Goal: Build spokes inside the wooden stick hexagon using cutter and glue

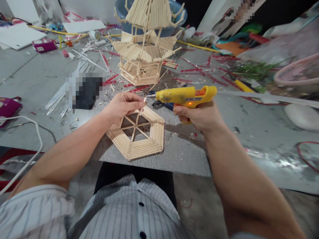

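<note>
My right hand (pixel 196 114) is wrapped round the handle of a yellow hot glue gun (pixel 176 95), its orange light lit. A clear glue stick (pixel 259 98) trails from the gun's back end. The nozzle points left, close to the end of a short wooden stick (pixel 145 100) pinched between the thumb and fingers of my left hand (pixel 127 103). Below lies a flat hexagonal frame of wooden sticks (pixel 146 150), with spokes crossing its open middle. My left hand hovers over its far edge and hides part of it.
Behind the frame stands a tiered stick pagoda (pixel 139 78) before a blue basin (pixel 183 18). A dark phone-like object (pixel 87 93) and clear glue sticks (pixel 53 96) lie left. Red wrapper scraps (pixel 191 70) litter the table. A white cable (pixel 37 132) runs at left; a pink basket (pixel 296 71) sits right.
</note>
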The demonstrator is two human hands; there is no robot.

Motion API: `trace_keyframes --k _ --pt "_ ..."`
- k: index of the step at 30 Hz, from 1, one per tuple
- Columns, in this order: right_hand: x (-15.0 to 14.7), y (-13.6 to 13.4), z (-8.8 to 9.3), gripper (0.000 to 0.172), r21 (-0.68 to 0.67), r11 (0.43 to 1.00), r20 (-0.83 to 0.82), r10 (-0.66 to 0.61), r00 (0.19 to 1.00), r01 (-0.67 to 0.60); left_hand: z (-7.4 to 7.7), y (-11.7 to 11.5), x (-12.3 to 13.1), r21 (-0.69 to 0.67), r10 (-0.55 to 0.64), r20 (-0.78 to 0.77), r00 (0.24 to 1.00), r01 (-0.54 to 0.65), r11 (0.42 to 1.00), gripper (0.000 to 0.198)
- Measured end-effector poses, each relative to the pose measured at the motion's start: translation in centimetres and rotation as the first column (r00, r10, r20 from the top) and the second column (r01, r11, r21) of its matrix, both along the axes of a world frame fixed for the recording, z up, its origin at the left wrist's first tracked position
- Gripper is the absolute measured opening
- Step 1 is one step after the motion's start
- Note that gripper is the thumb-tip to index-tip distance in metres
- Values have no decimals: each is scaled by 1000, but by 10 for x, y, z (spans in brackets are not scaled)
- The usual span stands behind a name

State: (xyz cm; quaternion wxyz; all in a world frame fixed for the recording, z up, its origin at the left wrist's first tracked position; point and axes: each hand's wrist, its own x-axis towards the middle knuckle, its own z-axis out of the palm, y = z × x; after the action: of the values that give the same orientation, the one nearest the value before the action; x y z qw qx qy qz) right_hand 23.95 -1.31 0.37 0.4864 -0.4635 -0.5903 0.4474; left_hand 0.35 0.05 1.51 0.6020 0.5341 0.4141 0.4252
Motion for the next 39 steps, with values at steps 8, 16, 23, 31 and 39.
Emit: trace_keyframes --k 8,16,23,31,39 --pt "1 0 -2 38 5 1000 32 -2 999 2 -1 1 0 5 -9 9 1000 9 1000 5" --pt "3 1 -3 37 6 1000 49 6 999 -7 1 0 0 -14 8 31 999 -8 1000 8" --pt "4 1 -5 34 14 1000 73 11 997 -12 1 0 0 -13 -4 50 999 4 1000 7" --pt "0 0 -1 40 14 1000 27 -17 999 16 -1 1 -1 18 -23 14 1000 23 1000 6" --pt "0 -1 -1 40 22 1000 31 -5 1000 5 0 0 0 11 -18 18 1000 18 1000 5"
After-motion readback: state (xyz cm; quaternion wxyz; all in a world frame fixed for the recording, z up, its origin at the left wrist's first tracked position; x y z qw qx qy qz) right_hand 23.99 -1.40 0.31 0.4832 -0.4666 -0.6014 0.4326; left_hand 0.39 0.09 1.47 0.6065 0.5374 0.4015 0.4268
